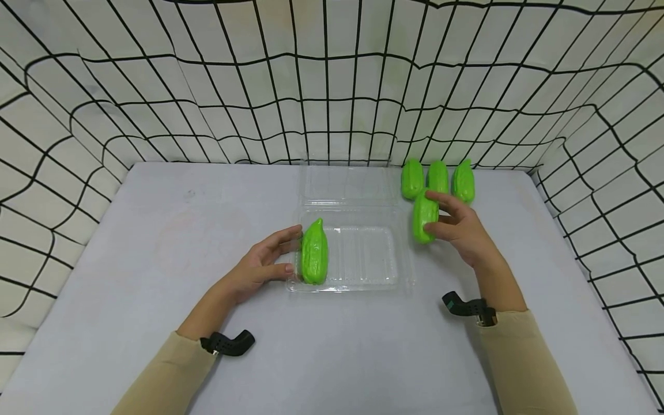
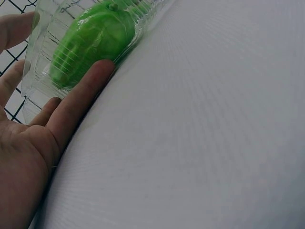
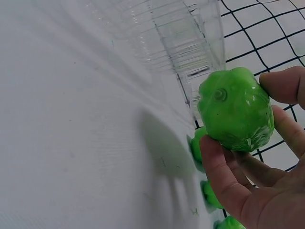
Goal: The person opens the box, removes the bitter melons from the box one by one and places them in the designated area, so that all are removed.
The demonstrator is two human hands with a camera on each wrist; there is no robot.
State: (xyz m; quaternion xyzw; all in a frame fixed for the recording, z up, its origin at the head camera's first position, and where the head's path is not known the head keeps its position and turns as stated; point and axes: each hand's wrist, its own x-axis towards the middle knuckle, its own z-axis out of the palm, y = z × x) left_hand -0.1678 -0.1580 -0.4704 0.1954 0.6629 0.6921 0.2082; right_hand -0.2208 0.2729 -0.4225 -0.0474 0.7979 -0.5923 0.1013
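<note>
A clear plastic clamshell box [image 1: 363,287] lies with its lid laid back on the white table. In its left end sits a green bitter gourd [image 1: 314,253], lengthwise, also visible through the box wall in the left wrist view. My left hand [image 1: 261,259] rests at the box's left side, thumb and fingers spread and fairly straight against the wall. Right of the box, my right hand [image 1: 459,227] pinches another bitter gourd [image 3: 236,109] between thumb and fingers. In the right wrist view that gourd is raised off the table, its shadow below it.
Three more bitter gourds, the left one [image 1: 412,178], the middle one [image 1: 438,174] and the right one [image 1: 463,183], stand in a row at the table's back edge. A black wire grid [image 1: 327,98] surrounds the back and sides. Black bands [image 1: 228,344] circle both wrists.
</note>
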